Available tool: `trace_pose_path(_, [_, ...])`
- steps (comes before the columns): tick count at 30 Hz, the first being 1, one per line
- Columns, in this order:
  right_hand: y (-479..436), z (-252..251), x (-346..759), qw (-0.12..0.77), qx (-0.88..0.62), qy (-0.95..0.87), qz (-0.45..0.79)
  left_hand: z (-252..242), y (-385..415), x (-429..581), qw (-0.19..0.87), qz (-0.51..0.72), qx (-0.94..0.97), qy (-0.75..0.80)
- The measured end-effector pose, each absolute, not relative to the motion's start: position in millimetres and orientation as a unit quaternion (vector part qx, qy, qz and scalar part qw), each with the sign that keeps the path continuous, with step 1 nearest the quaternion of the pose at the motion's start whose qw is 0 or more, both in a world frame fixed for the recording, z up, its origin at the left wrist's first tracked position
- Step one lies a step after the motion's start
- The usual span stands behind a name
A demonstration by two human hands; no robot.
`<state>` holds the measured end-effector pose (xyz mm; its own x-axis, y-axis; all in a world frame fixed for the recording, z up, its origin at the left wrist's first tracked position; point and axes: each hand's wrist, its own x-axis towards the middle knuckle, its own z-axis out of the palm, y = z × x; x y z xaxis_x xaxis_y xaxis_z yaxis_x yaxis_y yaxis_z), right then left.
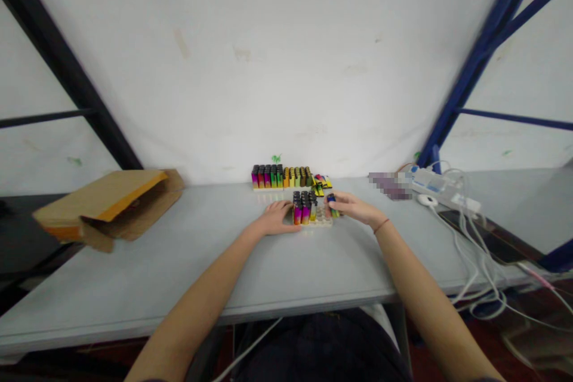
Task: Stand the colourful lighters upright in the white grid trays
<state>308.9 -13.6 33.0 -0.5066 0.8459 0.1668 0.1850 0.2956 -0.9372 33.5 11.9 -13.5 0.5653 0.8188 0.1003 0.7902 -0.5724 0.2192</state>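
Note:
A pale tray [323, 222] with round holes stands near the middle of the table, its left part filled with several upright lighters [305, 212] in purple, red and yellow. My left hand [278, 218] rests against the tray's left side, fingers and thumb apart around its corner. To the right of the tray, my right hand [351, 205] grips a dark blue and yellow lighter [332, 206] between thumb and fingers. Behind stand two groups of upright lighters, one purple to green [267, 176] and one orange to brown [297, 177]. Several loose lighters [319, 185] lie beside them.
An open cardboard box [107, 203] lies at the left of the table. On the right are a power strip [443, 190], tangled white cables [486, 262], a dark phone-like slab [492, 239] and a pixelated patch. The wall closes off the back.

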Motion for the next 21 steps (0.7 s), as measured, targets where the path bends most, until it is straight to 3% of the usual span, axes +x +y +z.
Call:
trace_pose_path(7, [-17.1, 35.9, 309.0, 0.325, -0.374, -0.749, 0.439, -10.6, 9.8, 35.1, 0.080, 0.088, 0.880, 0.460])
trace_pose_path(21, [-11.5, 13.7, 291.5, 0.374, -0.387, -0.803, 0.256, -16.0, 12.8, 32.8, 0.075, 0.098, 0.882, 0.456])
